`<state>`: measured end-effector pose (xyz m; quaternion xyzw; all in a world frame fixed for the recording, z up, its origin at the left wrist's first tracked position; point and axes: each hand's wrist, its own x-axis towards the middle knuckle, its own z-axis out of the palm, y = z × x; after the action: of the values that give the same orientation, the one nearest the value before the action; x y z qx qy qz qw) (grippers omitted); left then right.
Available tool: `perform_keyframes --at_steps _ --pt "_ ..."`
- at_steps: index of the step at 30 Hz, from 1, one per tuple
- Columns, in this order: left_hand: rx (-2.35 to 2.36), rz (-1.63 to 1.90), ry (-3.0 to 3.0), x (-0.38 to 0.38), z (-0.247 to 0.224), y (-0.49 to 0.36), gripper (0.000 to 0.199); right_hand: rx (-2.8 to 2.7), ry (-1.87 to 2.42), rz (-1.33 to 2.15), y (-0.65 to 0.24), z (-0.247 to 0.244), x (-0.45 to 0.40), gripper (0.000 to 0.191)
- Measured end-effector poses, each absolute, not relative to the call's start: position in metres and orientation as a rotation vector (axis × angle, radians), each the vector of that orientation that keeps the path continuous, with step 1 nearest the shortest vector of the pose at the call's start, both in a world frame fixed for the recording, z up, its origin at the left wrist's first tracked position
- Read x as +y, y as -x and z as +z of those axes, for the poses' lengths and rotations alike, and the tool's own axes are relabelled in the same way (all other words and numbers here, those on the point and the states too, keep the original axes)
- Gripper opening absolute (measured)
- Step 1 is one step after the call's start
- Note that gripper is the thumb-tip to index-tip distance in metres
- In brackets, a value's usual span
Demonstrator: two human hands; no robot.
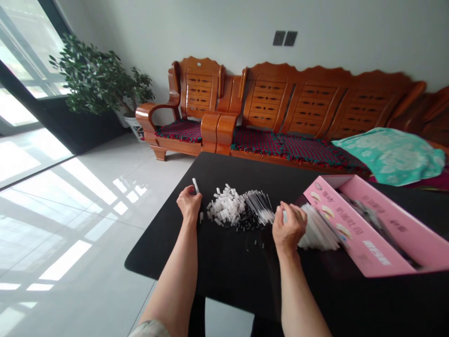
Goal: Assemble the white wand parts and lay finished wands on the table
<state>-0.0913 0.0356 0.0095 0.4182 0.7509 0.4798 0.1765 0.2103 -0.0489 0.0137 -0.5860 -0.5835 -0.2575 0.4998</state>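
Note:
My left hand [189, 205] pinches a white pen cap [195, 184], upright above the table's left part. Another white cap [201, 217] stands beside that wrist. Between my hands lies a heap of white pen caps [225, 206], touching a pile of small black plugs [248, 221]. Thin dark pen refills with whitish ends [258, 201] lie behind the plugs. My right hand [289, 225] is closed, with a whitish piece between thumb and fingers, mostly hidden. Right next to it is a stack of translucent white pen barrels [318, 231].
A long pink box [372, 252], open at the top, stands on the black table [231, 271] at the right, grey things inside. Behind are a wooden bench [270, 100] with a turquoise cloth [393, 157], a wooden armchair [199, 89] and a potted plant [101, 79].

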Motion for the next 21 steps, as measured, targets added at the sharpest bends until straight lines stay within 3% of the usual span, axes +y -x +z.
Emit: perform_keyframes --at_steps 4,8,15,21 --pt "1.424 1.652 -0.679 0.041 0.008 0.088 0.049 -1.541 1.304 -0.444 -0.187 0.019 -0.052 0.019" --pt "0.921 1.612 -0.514 0.038 0.017 0.074 0.055 -1.64 1.241 -0.221 -0.17 0.02 -0.055 0.022" --pt "0.588 1.394 -0.732 0.01 0.031 0.026 0.066 -1.766 1.22 0.057 -0.154 0.024 -0.058 0.025" --pt "0.494 1.245 -0.913 -0.004 0.025 -0.004 0.048 -1.825 1.197 0.206 -0.148 0.028 -0.059 0.03"
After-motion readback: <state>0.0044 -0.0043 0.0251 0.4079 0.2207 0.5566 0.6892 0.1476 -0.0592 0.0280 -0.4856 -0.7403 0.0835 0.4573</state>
